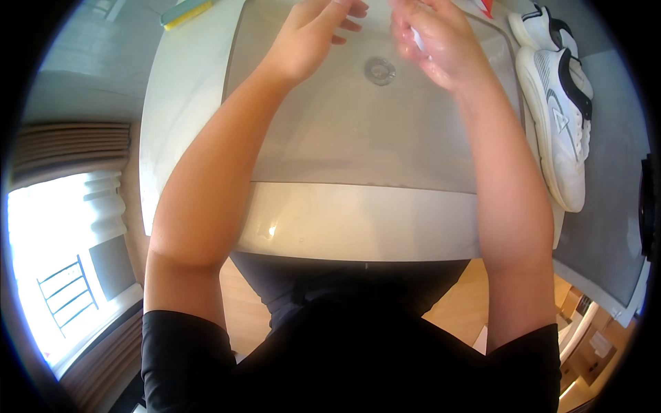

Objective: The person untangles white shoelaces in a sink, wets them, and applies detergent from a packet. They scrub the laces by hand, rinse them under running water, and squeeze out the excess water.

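Observation:
My left hand [317,33] is over the back left part of a grey sink basin [361,139], its fingers apart and nothing seen in it; its fingertips lie near the top edge of the picture. Across from it, my right hand [439,41] looks wet and is curled around a small white object [419,40], mostly hidden by the fingers, so its kind cannot be told. Between the hands and a little nearer to me is the round metal drain [380,70].
A pair of white sneakers with black collars, one nearer [557,124] and one behind [537,31], lies right of the basin. A green brush with yellow bristles [187,13] lies back left. Part of a red and white object [484,6] shows behind my right hand.

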`<act>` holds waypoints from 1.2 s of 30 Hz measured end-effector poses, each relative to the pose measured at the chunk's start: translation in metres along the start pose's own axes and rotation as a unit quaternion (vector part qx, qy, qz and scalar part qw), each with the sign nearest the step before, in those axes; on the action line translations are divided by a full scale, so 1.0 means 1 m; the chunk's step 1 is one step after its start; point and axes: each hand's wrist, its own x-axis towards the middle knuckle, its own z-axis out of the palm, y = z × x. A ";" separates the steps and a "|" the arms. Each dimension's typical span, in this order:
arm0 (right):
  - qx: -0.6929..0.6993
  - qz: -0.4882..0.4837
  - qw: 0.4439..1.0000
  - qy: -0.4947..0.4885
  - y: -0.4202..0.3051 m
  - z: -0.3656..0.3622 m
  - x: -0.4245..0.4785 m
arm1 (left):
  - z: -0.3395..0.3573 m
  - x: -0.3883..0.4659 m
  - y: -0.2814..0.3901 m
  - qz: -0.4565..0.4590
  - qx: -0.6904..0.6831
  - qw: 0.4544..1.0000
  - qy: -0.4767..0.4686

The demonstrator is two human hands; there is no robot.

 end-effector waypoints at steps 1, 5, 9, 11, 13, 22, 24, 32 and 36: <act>-0.015 -0.017 1.000 0.011 0.000 0.001 0.000 | -0.001 0.000 -0.001 -0.003 0.008 1.000 0.003; -0.046 -0.024 0.996 -0.071 0.000 -0.018 0.004 | 0.001 0.003 0.002 -0.020 0.041 0.999 0.010; -0.028 -0.014 0.999 -0.027 -0.003 -0.009 -0.001 | 0.000 0.002 -0.002 -0.026 0.057 0.998 0.011; -0.010 0.019 1.000 -0.003 -0.009 -0.002 -0.007 | 0.001 0.002 0.000 -0.030 0.060 0.998 0.017; -0.002 0.006 1.000 -0.009 -0.010 -0.004 -0.008 | 0.001 0.001 0.000 -0.029 0.060 0.998 0.023; -0.051 0.031 0.996 0.063 -0.024 0.007 -0.013 | 0.012 -0.008 0.020 -0.050 0.095 0.993 0.041; -0.009 0.041 0.998 0.051 -0.028 0.008 -0.017 | 0.012 -0.008 0.020 -0.057 0.086 0.994 0.040; 0.067 0.002 0.998 0.017 -0.041 0.004 -0.023 | 0.012 -0.008 0.020 -0.055 0.087 0.994 0.032; 0.111 -0.007 0.987 0.112 -0.038 0.018 -0.025 | 0.014 -0.009 0.022 -0.054 0.089 0.994 0.030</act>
